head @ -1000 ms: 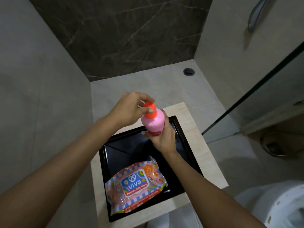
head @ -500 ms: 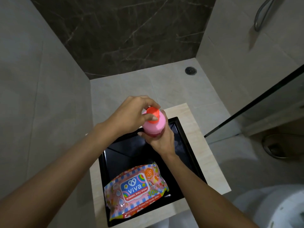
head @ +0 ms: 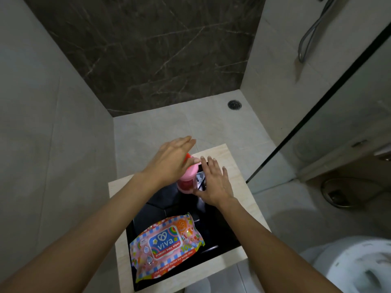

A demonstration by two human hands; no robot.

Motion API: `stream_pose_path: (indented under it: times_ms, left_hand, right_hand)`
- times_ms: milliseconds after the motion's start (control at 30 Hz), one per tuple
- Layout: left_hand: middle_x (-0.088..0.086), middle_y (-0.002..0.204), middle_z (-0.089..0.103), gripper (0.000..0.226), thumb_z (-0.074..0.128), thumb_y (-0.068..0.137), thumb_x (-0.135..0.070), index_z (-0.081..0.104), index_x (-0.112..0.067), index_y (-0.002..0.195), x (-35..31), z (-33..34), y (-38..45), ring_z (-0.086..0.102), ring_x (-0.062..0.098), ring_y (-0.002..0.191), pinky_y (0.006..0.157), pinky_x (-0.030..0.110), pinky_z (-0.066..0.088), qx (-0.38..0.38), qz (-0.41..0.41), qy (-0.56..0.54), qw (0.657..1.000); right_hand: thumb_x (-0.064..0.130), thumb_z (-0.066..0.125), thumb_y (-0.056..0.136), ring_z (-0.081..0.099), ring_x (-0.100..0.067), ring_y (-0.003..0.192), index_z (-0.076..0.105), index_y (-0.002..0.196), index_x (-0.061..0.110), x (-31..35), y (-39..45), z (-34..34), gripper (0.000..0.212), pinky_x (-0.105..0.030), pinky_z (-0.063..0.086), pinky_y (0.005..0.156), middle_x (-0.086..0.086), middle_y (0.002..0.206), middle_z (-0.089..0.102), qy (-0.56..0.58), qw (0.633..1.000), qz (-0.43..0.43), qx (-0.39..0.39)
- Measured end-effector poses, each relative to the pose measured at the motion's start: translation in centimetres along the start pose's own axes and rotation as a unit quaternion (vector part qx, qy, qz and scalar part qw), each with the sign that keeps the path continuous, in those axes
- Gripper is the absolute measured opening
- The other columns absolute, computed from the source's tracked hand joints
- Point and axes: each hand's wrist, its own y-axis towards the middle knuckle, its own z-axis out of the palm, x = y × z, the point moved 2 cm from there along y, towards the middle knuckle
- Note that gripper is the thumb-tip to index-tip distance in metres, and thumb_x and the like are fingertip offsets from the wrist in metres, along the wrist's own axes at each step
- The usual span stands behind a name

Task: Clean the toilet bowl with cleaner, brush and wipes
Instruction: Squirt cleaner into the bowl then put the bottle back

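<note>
Dark marble wall (head: 148,49) and pale tiled floor (head: 169,123) of a shower corner are seen behind a beige counter (head: 243,182) into which a black recessed tray (head: 222,235) is set. A pink cleaner bottle (head: 187,176) with an orange cap (head: 187,158) is stood upright at the far end of the tray. The left hand (head: 169,163) is laid over the cap with its fingers (head: 186,140) stretched out straight, nothing being gripped. The right hand (head: 213,182) is held against the bottle's right side, fingers extended and spread, thumb touching near the base. A pack of Viva baby wipes (head: 167,244) is lain flat at the near end of the tray. A white toilet bowl (head: 355,265) is seen at the lower right, and 1 round floor drain (head: 234,105) is set near the far corner
</note>
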Motion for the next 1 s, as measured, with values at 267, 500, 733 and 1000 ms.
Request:
stream_pose_path:
  times_ms: [267,500,733,1000]
  left_hand:
    - [0.01,0.159,0.008,0.067,0.028,0.1,-0.049,0.01,-0.01,0.151,-1.9,1.0,1.2,0.011,0.025,0.145,0.116,0.046,0.01,0.073,-0.07,0.11,0.989]
    - [0.01,0.159,0.009,0.065,0.025,0.101,-0.047,0.011,-0.008,0.151,-6.1,3.3,0.2,0.01,0.023,0.145,0.116,0.044,0.01,0.109,-0.056,0.172,0.977]
    - [0.009,0.16,0.005,0.066,0.023,0.1,-0.05,0.009,-0.011,0.151,-16.0,7.9,-0.7,0.007,0.022,0.146,0.116,0.047,0.01,0.153,-0.016,0.191,0.969]
    - [0.009,0.159,0.006,0.063,0.025,0.102,-0.046,0.009,-0.012,0.152,-31.1,11.5,0.5,0.008,0.023,0.146,0.116,0.044,0.01,0.187,0.074,0.169,0.965]
  right_hand:
    - [0.049,0.036,0.098,-0.005,-0.022,0.148,-0.004,0.154,0.016,-2.1,-4.6,-4.2,0.076,-0.045,0.002,0.118,-0.008,0.161,-0.004,-0.073,0.995,0.05,0.055]
    - [0.046,0.031,0.1,-0.002,-0.023,0.148,-0.002,0.154,0.016,-5.7,-11.3,-5.5,0.069,-0.046,0.005,0.118,-0.008,0.161,-0.002,-0.058,0.989,0.116,0.074]
    - [0.046,0.03,0.1,-0.001,-0.024,0.148,-0.001,0.154,0.015,-15.4,-20.1,-8.0,0.069,-0.046,0.006,0.119,-0.007,0.161,-0.001,-0.037,0.97,0.231,0.061]
    - [0.042,0.034,0.1,0.0,-0.022,0.148,0.004,0.153,0.015,-26.2,-30.8,-12.4,0.067,-0.046,0.007,0.118,-0.007,0.161,0.004,0.007,0.943,0.332,-0.008]
